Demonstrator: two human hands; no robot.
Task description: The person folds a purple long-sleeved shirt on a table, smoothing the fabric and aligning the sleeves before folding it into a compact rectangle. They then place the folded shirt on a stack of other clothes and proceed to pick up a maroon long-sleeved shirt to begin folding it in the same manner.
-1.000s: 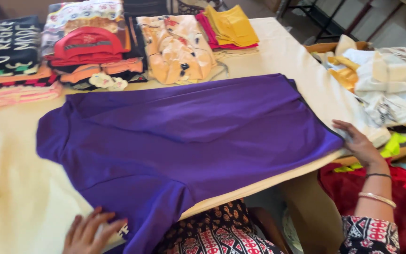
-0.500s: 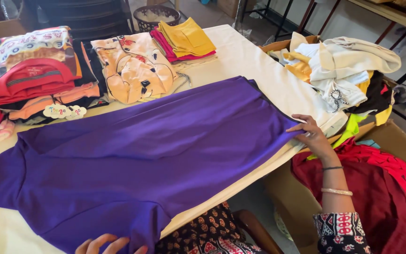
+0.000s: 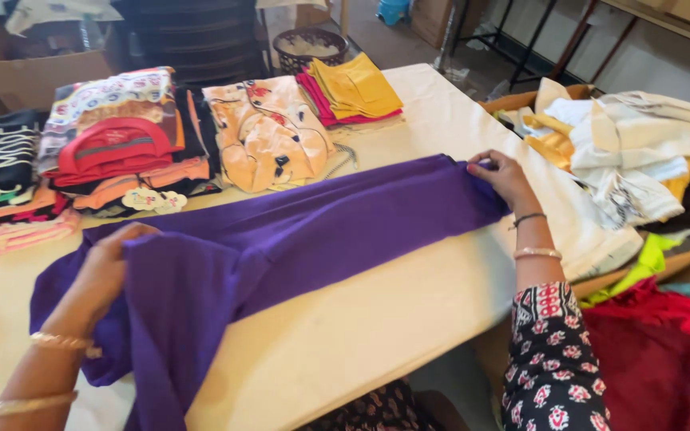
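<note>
The purple shirt lies across the cream table, doubled lengthwise, so the fold looks about half made. The left hand grips the shirt's near end, fingers closed on a bunched fold, and the right hand pinches its far end. Next, I judge, both ends need laying flat and even beside the folded stacks behind the shirt.

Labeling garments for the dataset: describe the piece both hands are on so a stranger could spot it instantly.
Start at the cream table with folded clothes stacked along its far edge. Across its middle lies a long purple garment, folded lengthwise, with the left hand gripping one end and the right hand pinching the other. It is the only plain, solid purple piece, and the only one spread out; the neighbouring stacks are printed or multicoloured.
</note>
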